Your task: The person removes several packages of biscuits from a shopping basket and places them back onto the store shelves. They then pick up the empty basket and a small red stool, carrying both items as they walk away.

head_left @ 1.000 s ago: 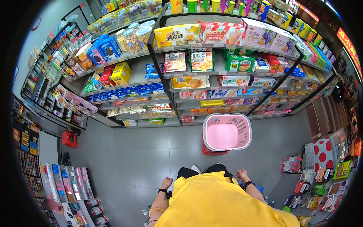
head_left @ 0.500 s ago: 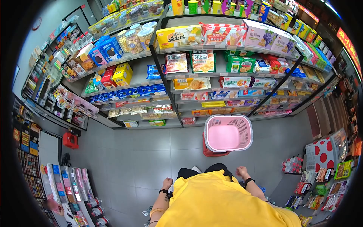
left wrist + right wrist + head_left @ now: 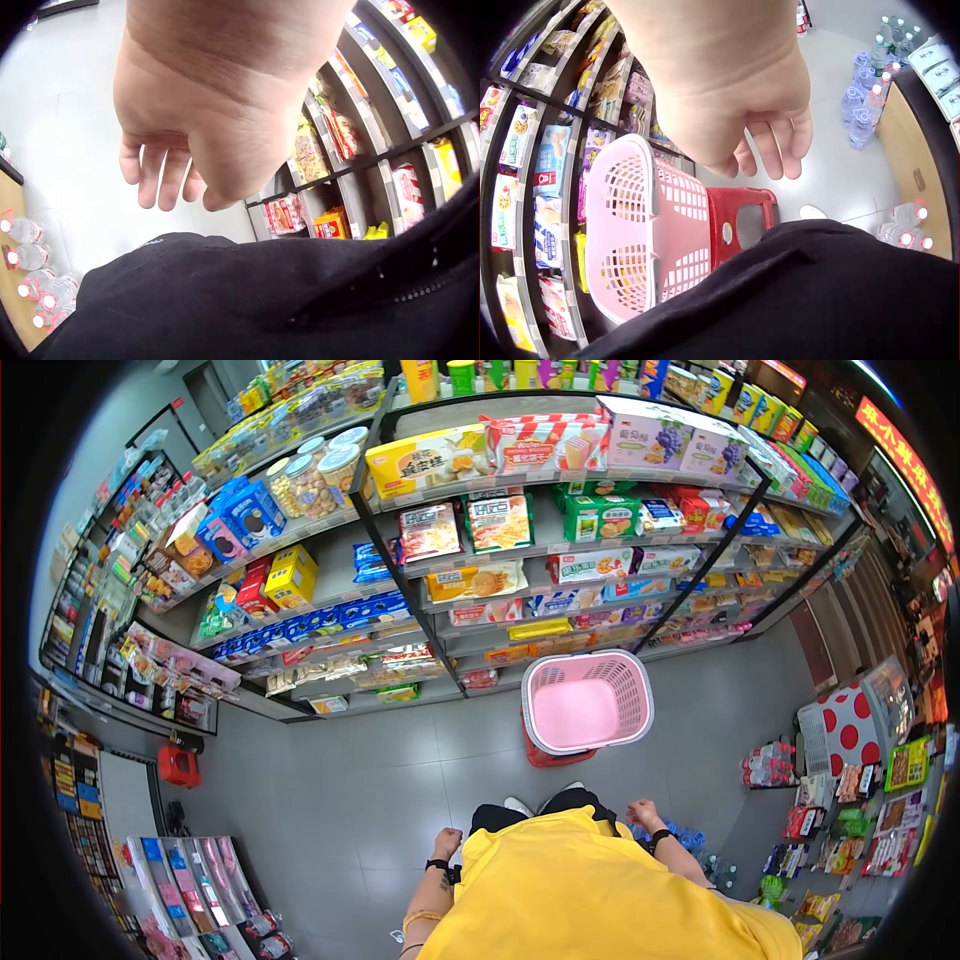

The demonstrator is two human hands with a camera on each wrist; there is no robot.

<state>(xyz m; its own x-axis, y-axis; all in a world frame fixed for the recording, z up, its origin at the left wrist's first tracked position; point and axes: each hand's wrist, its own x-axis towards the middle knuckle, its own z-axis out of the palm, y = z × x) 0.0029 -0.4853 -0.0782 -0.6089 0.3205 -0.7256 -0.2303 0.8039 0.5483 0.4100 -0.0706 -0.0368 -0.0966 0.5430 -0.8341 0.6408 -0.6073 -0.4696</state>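
Observation:
Both hands hang at the person's sides and hold nothing. The left hand is beside the left thigh; in the left wrist view its fingers droop loosely over the floor. On the other side, the right hand hangs with relaxed, slightly bent fingers, seen in the right wrist view. A pink basket with a pale rim stands on a red stool, ahead of the person. It is nearer the right hand, and no hand touches it. The basket's inside shows only its pink bottom in the head view.
Shelves of packaged biscuits and snacks run across the front, beyond the basket. Bottled water stands on the floor to the right, more bottles to the left. A red stool is far left. Hanging snacks line the right side.
The head view has turned slightly to the right, so shelves and basket appear shifted left and tilted. Both hands stay low at the sides, with nothing taken hold of.

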